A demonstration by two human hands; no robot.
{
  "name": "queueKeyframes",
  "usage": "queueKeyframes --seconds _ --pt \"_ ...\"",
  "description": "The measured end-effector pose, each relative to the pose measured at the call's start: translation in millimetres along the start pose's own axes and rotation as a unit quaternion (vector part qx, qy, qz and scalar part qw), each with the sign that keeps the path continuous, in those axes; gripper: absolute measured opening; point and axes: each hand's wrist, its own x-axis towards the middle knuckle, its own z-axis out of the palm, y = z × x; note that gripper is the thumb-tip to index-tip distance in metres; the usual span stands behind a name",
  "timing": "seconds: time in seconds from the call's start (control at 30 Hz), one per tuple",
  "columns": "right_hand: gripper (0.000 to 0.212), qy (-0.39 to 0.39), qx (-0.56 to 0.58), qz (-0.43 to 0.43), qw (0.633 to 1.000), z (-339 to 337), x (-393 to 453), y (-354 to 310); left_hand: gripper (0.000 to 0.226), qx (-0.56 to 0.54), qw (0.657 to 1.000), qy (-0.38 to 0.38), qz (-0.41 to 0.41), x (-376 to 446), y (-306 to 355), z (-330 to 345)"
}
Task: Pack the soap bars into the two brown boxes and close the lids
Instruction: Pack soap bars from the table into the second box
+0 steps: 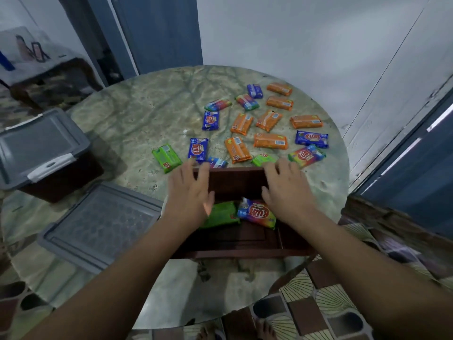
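Both hands hover over the open brown box at the near edge of the desk; the left hand and right hand are spread and empty, fingers reaching toward the far wall. The loose soap bars lie beyond that wall, toward the far right edge, long axes in mixed directions. The green bar is nearest, by the right hand. Two bars lie inside the box, the green one partly hidden by the left hand. The second box, lid shut, stands at the left edge.
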Motion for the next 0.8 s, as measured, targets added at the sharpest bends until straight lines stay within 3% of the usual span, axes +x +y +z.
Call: queueKeyframes --seconds 0.07,0.13,0.23,0.5,0.8 --pt "0.042 -0.105 0.08 -0.042 0.99 -1.2 3.8 -14.1 0.048 -0.012 0.994 -0.086 0.068 6.6 10.3 -3.2" --pt "0.048 -0.193 0.106 -0.04 0.975 5.5 6.3 -21.5 0.037 -0.025 0.971 -0.223 0.078 14.0 14.4 0.1" --pt "0.067 -0.275 0.039 -0.033 0.96 19.9 7.0 -19.1 0.05 0.003 0.926 -0.372 0.066 21.1 13.6 11.0" --pt "0.078 -0.291 0.002 -0.06 0.955 32.5 6.8 -16.2 0.084 0.006 0.923 -0.376 0.08 9.7 12.1 26.9" --pt "0.086 -0.288 0.01 -0.042 0.957 39.2 5.9 -21.6 0.049 -0.023 0.942 -0.328 0.068 6.6 16.7 31.5"
